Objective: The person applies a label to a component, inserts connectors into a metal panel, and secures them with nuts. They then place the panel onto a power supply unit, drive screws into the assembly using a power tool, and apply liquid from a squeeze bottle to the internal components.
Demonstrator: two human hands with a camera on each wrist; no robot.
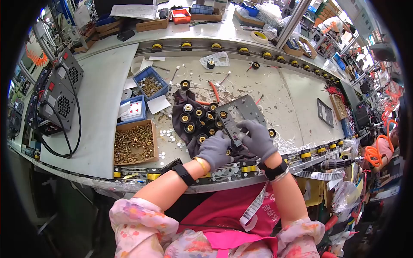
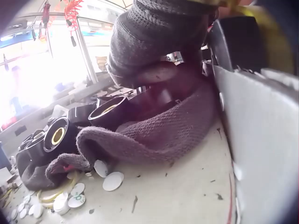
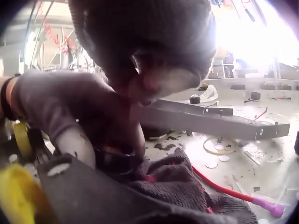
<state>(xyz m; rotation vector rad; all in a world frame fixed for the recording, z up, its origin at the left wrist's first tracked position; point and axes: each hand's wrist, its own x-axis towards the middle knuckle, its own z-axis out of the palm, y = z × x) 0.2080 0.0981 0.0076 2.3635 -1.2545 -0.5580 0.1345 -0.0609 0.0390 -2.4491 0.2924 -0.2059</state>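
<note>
A grey flat metal plate with holes point(image 1: 243, 112) is tilted above a dark cloth point(image 1: 180, 131), its near edge gripped by my gloved right hand point(image 1: 258, 138). The plate reaches away from that hand in the right wrist view. Beside it, my gloved left hand point(image 1: 214, 151) is low over the cloth; in the right wrist view its fingers curl around a black round part point(image 3: 114, 159). Several black round parts with brass centres point(image 1: 189, 127) crowd the cloth left of the plate. The left wrist view shows my left hand point(image 2: 152, 42) over the cloth point(image 2: 159, 133), its fingertips hidden.
An open box of brass pieces point(image 1: 135, 142) and two blue bins point(image 1: 151, 95) stand at the left. White discs point(image 1: 165, 136) lie near the box. An orange-red tube point(image 1: 214, 91) lies behind the cloth; another dark frame point(image 1: 325, 112) is at the right. Rollers point(image 1: 216, 46) line the bench edges.
</note>
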